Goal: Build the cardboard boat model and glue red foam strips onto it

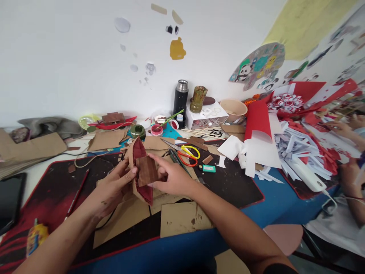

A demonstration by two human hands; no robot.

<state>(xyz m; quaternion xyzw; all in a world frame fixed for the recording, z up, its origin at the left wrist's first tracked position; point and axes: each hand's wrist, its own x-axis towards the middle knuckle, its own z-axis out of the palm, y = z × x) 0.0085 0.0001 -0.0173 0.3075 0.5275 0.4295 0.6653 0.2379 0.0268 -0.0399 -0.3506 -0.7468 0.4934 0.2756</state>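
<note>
My left hand (117, 184) is closed on a small cardboard boat (138, 152) with a dark red inside, its thumb pressing the near wall. Between thumb and fingers, my right hand (171, 176) grips a brown wood-grain piece (146, 171) that sits against the boat's red inner side. Whether that piece is glued to the boat I cannot tell. Just beyond my right hand lie scissors (189, 156) with yellow and orange handles. Flat cardboard sheets (179, 220) lie below both hands on the dark mat (236, 190).
A paintbrush (77, 194) and a phone (11, 199) are at the left. Behind stand a black flask (181, 101), open paint jars (138, 131) and a red boat (114, 122). At the right are white paper strips (299, 148), a glue gun (306, 176) and a co-worker's hands (340, 131).
</note>
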